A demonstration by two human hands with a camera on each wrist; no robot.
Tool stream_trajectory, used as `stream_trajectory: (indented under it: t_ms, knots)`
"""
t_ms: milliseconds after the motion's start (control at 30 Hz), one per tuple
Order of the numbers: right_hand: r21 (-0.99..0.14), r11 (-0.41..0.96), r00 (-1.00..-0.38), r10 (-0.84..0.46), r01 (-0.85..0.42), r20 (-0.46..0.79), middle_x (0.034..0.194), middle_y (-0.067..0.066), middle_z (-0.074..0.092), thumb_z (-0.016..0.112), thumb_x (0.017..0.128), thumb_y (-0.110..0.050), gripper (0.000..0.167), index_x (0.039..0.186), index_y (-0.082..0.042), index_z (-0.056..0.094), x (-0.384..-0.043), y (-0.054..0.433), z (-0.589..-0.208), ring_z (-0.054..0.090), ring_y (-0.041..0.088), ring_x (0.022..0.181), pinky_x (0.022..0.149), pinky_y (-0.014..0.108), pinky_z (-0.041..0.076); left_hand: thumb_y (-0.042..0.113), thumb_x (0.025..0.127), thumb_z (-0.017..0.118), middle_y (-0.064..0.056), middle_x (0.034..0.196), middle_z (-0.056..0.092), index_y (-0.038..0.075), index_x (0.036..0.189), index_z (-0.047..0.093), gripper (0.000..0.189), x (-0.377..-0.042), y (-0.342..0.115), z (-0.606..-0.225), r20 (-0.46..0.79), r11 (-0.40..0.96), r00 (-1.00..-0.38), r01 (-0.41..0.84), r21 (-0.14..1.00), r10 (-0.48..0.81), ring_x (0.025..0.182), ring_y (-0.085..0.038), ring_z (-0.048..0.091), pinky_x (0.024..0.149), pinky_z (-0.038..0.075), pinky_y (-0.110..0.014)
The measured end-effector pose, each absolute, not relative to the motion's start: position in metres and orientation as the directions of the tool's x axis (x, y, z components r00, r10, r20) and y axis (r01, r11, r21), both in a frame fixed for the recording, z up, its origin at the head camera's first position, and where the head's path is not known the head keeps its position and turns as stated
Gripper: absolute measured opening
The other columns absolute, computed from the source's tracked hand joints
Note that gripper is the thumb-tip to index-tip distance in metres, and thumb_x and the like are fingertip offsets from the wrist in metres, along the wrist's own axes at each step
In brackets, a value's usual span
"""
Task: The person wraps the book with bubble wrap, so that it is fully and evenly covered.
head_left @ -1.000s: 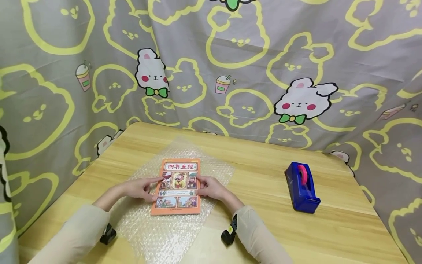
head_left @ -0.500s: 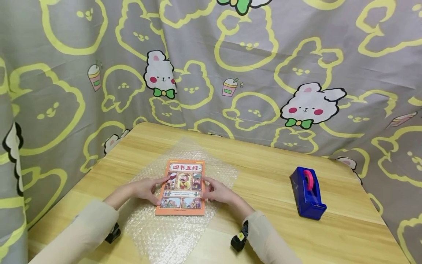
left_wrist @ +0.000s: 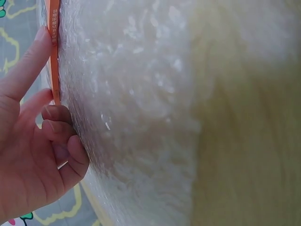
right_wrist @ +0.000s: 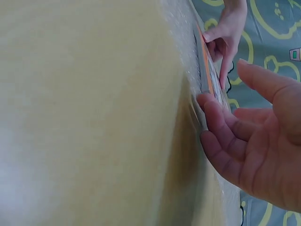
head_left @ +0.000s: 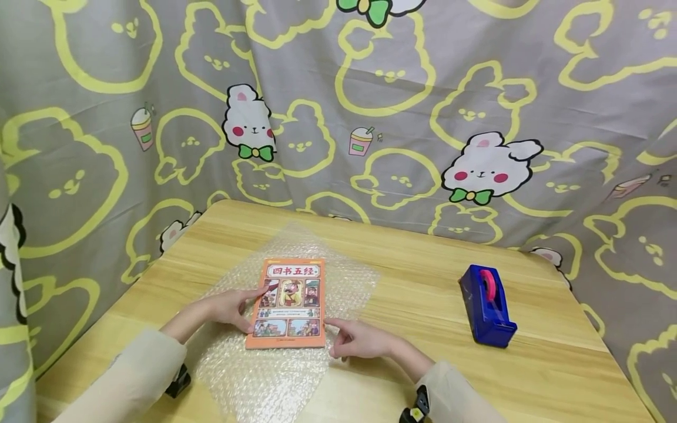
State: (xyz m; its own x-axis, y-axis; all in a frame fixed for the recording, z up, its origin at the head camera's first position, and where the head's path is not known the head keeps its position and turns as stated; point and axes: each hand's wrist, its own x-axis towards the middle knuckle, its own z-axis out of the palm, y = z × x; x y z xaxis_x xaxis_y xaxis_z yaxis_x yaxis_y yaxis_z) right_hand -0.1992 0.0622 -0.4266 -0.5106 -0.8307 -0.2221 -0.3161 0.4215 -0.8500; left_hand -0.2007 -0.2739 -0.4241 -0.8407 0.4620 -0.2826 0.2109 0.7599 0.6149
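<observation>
An orange comic-style book (head_left: 290, 311) lies face up on a sheet of clear bubble wrap (head_left: 264, 382), turned cornerwise under it. My left hand (head_left: 230, 307) touches the book's left edge with thumb and index finger spread along it; in the left wrist view its other fingers (left_wrist: 61, 123) are bent against the wrap. On the other side my right hand (head_left: 365, 341) has its index fingertip at the book's lower right edge. The right wrist view shows the thumb (right_wrist: 263, 80) held apart and the loosely bent fingers (right_wrist: 221, 150) at the edge of the wrap.
A blue tape dispenser (head_left: 489, 311) with a pink-cored roll stands on the right of the wooden table (head_left: 412, 282). Behind and beside the table hangs a grey curtain (head_left: 312, 70) with yellow bear outlines.
My right hand has come off the book's middle right edge and moved toward me and rightward, to the lower edge of the wrap. My left hand stays at the book; the head view has shifted slightly.
</observation>
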Motion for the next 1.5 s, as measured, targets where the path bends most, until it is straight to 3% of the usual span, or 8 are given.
stream_trajectory:
  t_ms: [133,300,467,700,900,1033,1267,1500]
  knots:
    - [-0.872,0.404,-0.496,-0.837,-0.277,-0.23,0.074,0.007,0.065,0.06,0.086,-0.014,0.063,0.139,0.003,0.03,-0.192,0.066,-0.428,0.06,0.01,0.066,0.062,0.022,0.052,0.026,0.067,0.08,-0.003,0.07,0.046,0.004,0.143,0.026,0.096,-0.2,-0.274,-0.424,-0.28,0.755,-0.84,0.211,0.62,0.465,0.062,-0.013,0.039,0.056,0.035,-0.024]
    - [-0.902,0.364,-0.467,-0.855,-0.233,-0.225,0.082,0.012,0.067,0.059,0.087,-0.011,0.056,0.136,0.002,0.037,-0.186,0.07,-0.427,0.062,0.011,0.071,0.066,0.023,0.053,0.025,0.067,0.08,-0.009,0.087,0.053,0.004,0.142,0.027,0.095,-0.198,-0.273,-0.423,-0.295,0.773,-0.85,0.187,0.607,0.437,0.068,-0.015,0.039,0.061,0.035,-0.027]
    - [-0.927,0.306,-0.381,-0.901,-0.216,-0.208,0.095,0.019,0.067,0.053,0.091,-0.011,0.044,0.131,0.004,0.043,-0.183,0.07,-0.426,0.064,0.011,0.079,0.072,0.023,0.052,0.027,0.067,0.08,-0.004,0.075,0.047,0.005,0.143,0.026,0.095,-0.2,-0.273,-0.422,-0.295,0.773,-0.847,0.192,0.605,0.442,0.066,-0.015,0.038,0.06,0.034,-0.026]
    - [-0.934,0.241,-0.246,-0.953,-0.262,-0.177,0.11,0.021,0.062,0.051,0.092,-0.012,0.034,0.121,0.008,0.053,-0.18,0.068,-0.428,0.062,0.008,0.097,0.086,0.019,0.046,0.027,0.066,0.08,-0.005,0.083,0.051,0.005,0.143,0.027,0.096,-0.199,-0.272,-0.422,-0.304,0.785,-0.85,0.186,0.59,0.43,0.07,-0.016,0.04,0.064,0.037,-0.029]
    - [-0.926,0.238,-0.219,-0.959,-0.292,-0.178,0.106,0.019,0.064,0.051,0.092,-0.013,0.029,0.113,0.006,0.059,-0.18,0.068,-0.428,0.061,0.002,0.091,0.084,0.018,0.047,0.027,0.066,0.08,-0.013,0.1,0.054,0.004,0.141,0.03,0.094,-0.198,-0.272,-0.422,-0.311,0.795,-0.855,0.173,0.582,0.414,0.074,-0.017,0.042,0.07,0.039,-0.032]
    - [-0.924,0.253,-0.162,-0.964,-0.287,-0.213,0.106,0.02,0.064,0.05,0.093,-0.012,0.028,0.112,0.007,0.06,-0.177,0.068,-0.427,0.06,-0.001,0.088,0.08,0.017,0.047,0.027,0.066,0.08,-0.016,0.106,0.054,0.004,0.141,0.03,0.093,-0.197,-0.271,-0.421,-0.315,0.796,-0.855,0.17,0.581,0.412,0.076,-0.017,0.043,0.072,0.04,-0.034]
    - [-0.896,0.257,-0.053,-0.965,-0.362,-0.256,0.137,0.01,0.043,0.052,0.093,-0.015,0.033,0.122,0.001,0.056,-0.171,0.064,-0.424,0.038,0.005,0.125,0.101,0.018,0.03,0.026,0.067,0.079,-0.007,0.09,0.052,0.003,0.142,0.027,0.095,-0.199,-0.273,-0.421,-0.298,0.778,-0.845,0.197,0.597,0.443,0.071,-0.016,0.041,0.064,0.037,-0.028]
    - [-0.899,0.21,-0.089,-0.978,-0.383,-0.19,0.15,0.013,0.019,0.049,0.094,-0.014,0.039,0.132,-0.002,0.047,-0.172,0.061,-0.419,0.022,0.017,0.136,0.103,0.023,0.031,0.028,0.068,0.079,-0.008,0.095,0.053,0.002,0.142,0.028,0.094,-0.199,-0.274,-0.423,-0.294,0.775,-0.844,0.202,0.599,0.448,0.072,-0.016,0.04,0.065,0.036,-0.029]
